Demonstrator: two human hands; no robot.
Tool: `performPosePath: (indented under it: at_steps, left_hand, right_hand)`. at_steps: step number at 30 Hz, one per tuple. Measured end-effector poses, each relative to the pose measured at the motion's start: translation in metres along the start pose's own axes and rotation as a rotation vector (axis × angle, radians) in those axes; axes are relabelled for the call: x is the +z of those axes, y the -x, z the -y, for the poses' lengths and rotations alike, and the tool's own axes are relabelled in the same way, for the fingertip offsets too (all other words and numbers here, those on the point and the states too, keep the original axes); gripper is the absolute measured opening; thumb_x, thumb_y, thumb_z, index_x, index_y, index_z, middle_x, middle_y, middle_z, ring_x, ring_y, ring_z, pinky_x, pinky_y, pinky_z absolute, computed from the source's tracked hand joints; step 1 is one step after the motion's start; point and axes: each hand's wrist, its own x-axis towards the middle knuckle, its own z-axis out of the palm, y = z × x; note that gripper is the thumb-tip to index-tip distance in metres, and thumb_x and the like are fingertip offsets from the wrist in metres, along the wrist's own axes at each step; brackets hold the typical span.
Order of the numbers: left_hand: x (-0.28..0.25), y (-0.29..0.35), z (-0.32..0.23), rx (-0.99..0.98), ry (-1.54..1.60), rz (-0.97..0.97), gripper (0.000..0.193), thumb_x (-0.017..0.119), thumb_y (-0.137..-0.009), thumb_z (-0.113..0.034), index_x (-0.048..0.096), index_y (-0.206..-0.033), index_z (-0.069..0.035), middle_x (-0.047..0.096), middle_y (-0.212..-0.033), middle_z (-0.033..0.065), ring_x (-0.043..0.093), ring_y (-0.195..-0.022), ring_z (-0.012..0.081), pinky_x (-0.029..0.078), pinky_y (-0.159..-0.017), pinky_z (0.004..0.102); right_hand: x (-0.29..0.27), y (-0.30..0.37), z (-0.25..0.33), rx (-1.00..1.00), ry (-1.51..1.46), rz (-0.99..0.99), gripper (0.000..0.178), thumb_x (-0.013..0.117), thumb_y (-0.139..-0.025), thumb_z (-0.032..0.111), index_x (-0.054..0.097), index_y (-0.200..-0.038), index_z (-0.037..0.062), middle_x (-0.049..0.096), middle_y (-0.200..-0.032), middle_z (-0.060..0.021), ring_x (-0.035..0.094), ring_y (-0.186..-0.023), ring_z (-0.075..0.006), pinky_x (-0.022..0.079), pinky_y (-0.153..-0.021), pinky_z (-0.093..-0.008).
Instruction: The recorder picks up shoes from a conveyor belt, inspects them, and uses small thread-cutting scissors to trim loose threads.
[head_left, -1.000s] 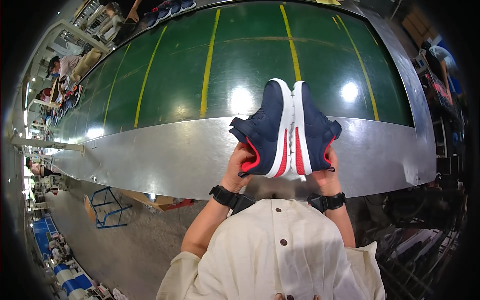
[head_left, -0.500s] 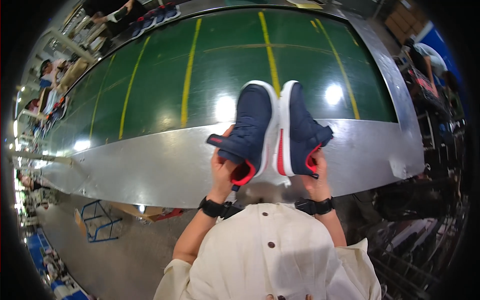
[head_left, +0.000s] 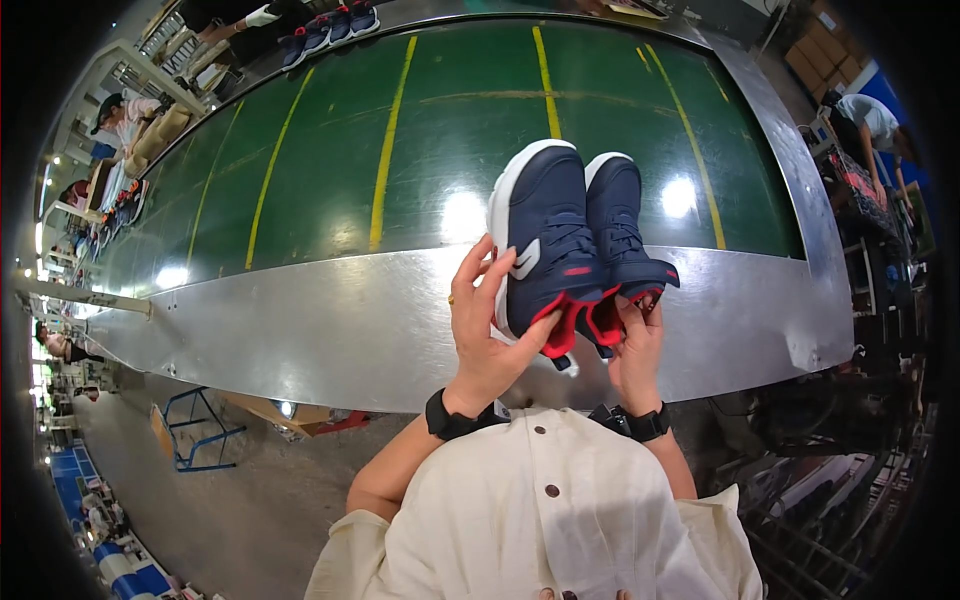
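Two navy sneakers with white soles and red linings are held up side by side over the metal table edge, toes pointing away from me. My left hand [head_left: 490, 325] grips the left sneaker [head_left: 548, 225], its thumb at the red heel opening and its fingers along the white sole. That shoe is turned so a white side mark shows, and it overlaps the other. My right hand [head_left: 637, 350] holds the right sneaker [head_left: 622, 230] at its heel, thumb at the opening; some fingers are hidden behind the shoe. A dark strap sticks out at its right side.
A green conveyor belt [head_left: 330, 170] with yellow cross lines lies beyond the metal ledge [head_left: 300, 330]. More dark sneakers [head_left: 330, 30] stand at its far left edge. People work at far left and far right. A blue-framed stool [head_left: 205, 430] is on the floor at left.
The left sneaker has been rolled so its outer side and laces face up, and it moved right against the other. My left hand has shifted its fingers along the sole.
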Motion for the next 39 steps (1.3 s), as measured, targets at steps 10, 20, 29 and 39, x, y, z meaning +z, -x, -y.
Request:
performPosePath:
  at_steps: [10, 20, 29, 39]
  left_hand:
    - [0.001, -0.002, -0.004, -0.252, 0.47, 0.034, 0.064, 0.06, -0.081, -0.009, 0.028, -0.136, -0.002, 0.037, -0.132, 0.0132, 0.043, -0.111, 0.0187, 0.038, -0.093, 0.0317]
    - [-0.008, -0.008, 0.002, -0.654, 0.879, 0.106, 0.067, 0.063, -0.082, -0.012, 0.026, -0.137, -0.002, 0.047, -0.123, 0.0098, 0.05, -0.109, 0.0155, 0.042, -0.091, 0.0282]
    - [-0.019, -0.001, 0.025, -0.828, 1.178, 0.069, 0.046, 0.04, -0.094, -0.025, 0.031, -0.135, -0.005, 0.047, -0.128, 0.0099, 0.051, -0.112, 0.0187, 0.042, -0.095, 0.0325]
    - [-0.019, 0.006, 0.054, -1.004, 1.498, 0.084, 0.054, 0.031, -0.094, -0.041, 0.034, -0.134, -0.004, 0.045, -0.128, 0.0231, 0.055, -0.107, 0.0324, 0.049, -0.085, 0.0451]
  right_hand:
    - [-0.006, 0.005, -0.004, 0.323, -0.103, -0.053, 0.027, 0.053, -0.087, 0.015, 0.049, -0.114, 0.0124, 0.057, -0.107, -0.0016, 0.054, -0.103, -0.0139, 0.048, -0.082, -0.0311]
    - [0.005, 0.003, -0.001, 0.291, -0.034, -0.039, 0.024, 0.056, -0.086, 0.012, 0.05, -0.109, 0.0087, 0.058, -0.104, -0.0021, 0.058, -0.092, -0.012, 0.049, -0.077, -0.0265]
    - [-0.011, -0.003, -0.02, -0.026, 0.581, 0.036, 0.029, 0.059, -0.086, 0.014, 0.056, -0.113, 0.0053, 0.059, -0.083, 0.0029, 0.049, -0.059, -0.0028, 0.041, -0.047, -0.0185]
    - [-0.032, 0.002, -0.02, 0.103, 0.633, -0.061, 0.027, 0.056, -0.088, 0.02, 0.058, -0.109, 0.003, 0.064, -0.088, -0.0011, 0.044, -0.052, -0.0001, 0.032, -0.038, -0.0152]
